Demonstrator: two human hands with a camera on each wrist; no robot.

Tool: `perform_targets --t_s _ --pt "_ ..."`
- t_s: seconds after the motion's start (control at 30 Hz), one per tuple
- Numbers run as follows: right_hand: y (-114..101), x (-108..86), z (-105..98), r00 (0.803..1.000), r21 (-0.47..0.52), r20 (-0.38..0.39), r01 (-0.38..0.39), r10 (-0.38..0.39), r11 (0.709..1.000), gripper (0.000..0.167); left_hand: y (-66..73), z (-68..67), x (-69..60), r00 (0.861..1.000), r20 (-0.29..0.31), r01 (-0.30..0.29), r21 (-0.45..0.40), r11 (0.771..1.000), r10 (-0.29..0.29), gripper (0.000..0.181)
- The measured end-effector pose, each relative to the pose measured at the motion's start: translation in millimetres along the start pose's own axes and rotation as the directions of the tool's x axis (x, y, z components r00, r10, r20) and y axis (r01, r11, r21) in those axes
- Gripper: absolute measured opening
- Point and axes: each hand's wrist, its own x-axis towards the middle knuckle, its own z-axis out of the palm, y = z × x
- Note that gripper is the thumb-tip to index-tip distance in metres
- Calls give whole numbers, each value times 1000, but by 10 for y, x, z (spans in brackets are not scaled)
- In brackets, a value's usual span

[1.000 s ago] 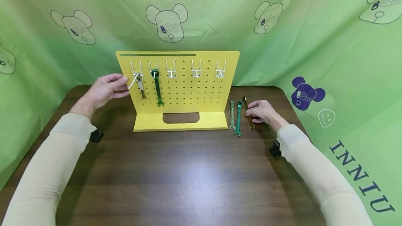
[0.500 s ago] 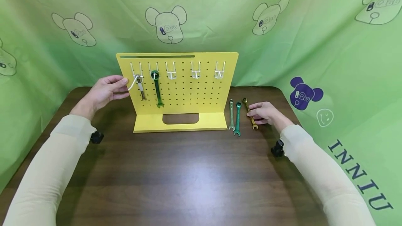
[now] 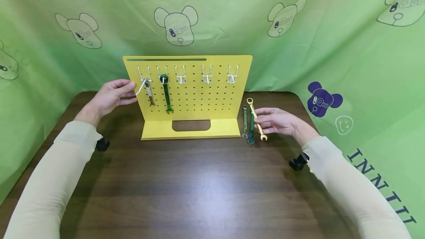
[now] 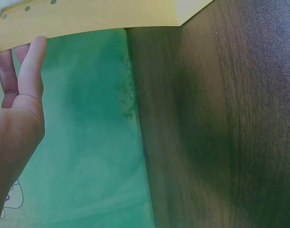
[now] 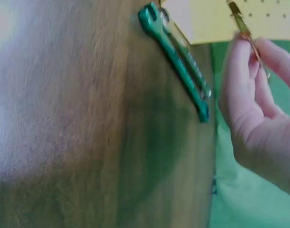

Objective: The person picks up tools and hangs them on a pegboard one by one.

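Note:
My left hand (image 3: pixel 114 95) grips the left edge of a yellow pegboard (image 3: pixel 199 102), its thumb at the front and other fingers partly hidden behind. In the left wrist view the thumb (image 4: pixel 33 71) meets the board's edge. Off the table at the right, my right hand (image 3: pixel 275 121) pinches a gold wrench (image 3: pixel 257 121) between thumb and fingers, open end toward me. The right wrist view shows the gold wrench (image 5: pixel 242 23) nearly edge-on. Below it lie a green wrench (image 3: pixel 251 135) and a slimmer grey-green wrench (image 3: pixel 245 121), side by side.
White wire hooks (image 3: pixel 207 76) line the board's upper part. A small silver wrench (image 3: pixel 149 95) hangs on the leftmost hook, a dark green wrench (image 3: pixel 167 95) on the one beside it. Green printed cloth (image 3: pixel 225 21) surrounds the brown wooden table (image 3: pixel 186 180).
The right hand has lifted the gold wrench from the table and brought it left, over the two lying wrenches. The left hand has stayed on the board's edge.

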Motion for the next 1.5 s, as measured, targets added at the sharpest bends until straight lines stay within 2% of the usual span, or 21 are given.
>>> perform_targets --t_s 0.17,0.5,0.63,0.8,1.0,1.17,1.33,1.5 --pt "-62 -38 193 995 -77 97 14 -6 997 37 24 -1 -8 1000 -8 5 4 1000 -5 8" --pt "-218 -68 610 989 -163 143 48 -25 985 30 -5 29 16 1000 -2 1 -16 1000 -1 9" --pt "-238 18 810 984 -162 175 72 -43 984 31 12 26 29 1000 8 -4 -6 1000 4 8" --pt "-277 194 1085 972 -141 227 101 -67 985 37 30 -16 9 1000 -13 -16 -1 1000 16 9" --pt "-337 302 1344 971 -170 230 110 -69 979 39 2 -16 24 1000 8 -4 -18 1000 4 11" --pt "-419 343 1537 967 -167 235 140 -98 976 50 -17 -7 27 1000 7 -12 -23 1000 13 12" --pt "-526 348 1684 966 -158 216 178 -142 971 46 -12 -1 26 1000 11 -11 -25 1000 11 12" --pt "-624 346 1801 959 -160 234 199 -159 967 40 -11 -2 15 1000 3 1 -7 1000 -1 11"
